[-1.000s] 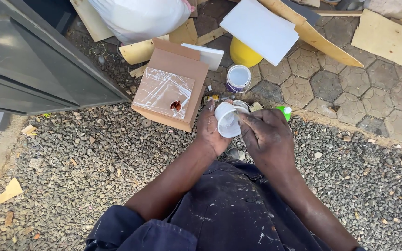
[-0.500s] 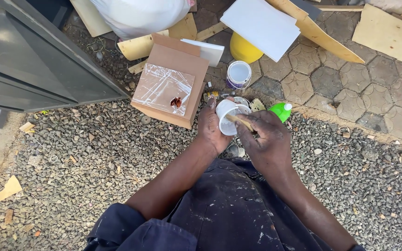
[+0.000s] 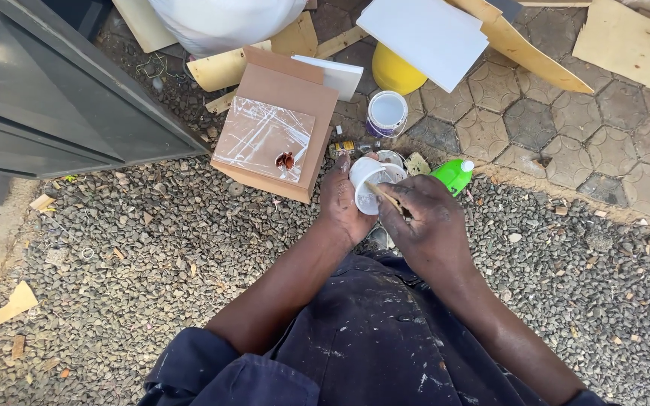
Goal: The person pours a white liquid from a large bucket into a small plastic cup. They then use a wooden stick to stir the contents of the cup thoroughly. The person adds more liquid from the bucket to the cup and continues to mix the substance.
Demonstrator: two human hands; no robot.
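Observation:
My left hand (image 3: 346,201) grips a small white plastic cup (image 3: 367,177), held tilted over the gravel. My right hand (image 3: 424,222) holds a thin wooden stick (image 3: 385,197) whose tip reaches into the cup's mouth. Both hands meet just in front of my knees, which are covered by dark blue paint-flecked overalls (image 3: 370,331). Just beyond the cup, partly hidden by it, lies a round white lid or tin.
A cardboard box (image 3: 276,124) with clear plastic film on top sits to the left. A small open tin of white paint (image 3: 387,113), a yellow bowl (image 3: 396,73), a green bottle (image 3: 451,174), white boards (image 3: 426,34) and plywood offcuts lie ahead. A grey metal cabinet (image 3: 47,90) stands at left.
The view has shifted slightly. My right hand has turned the stick in the cup; the cup stays in my left hand at about the same place.

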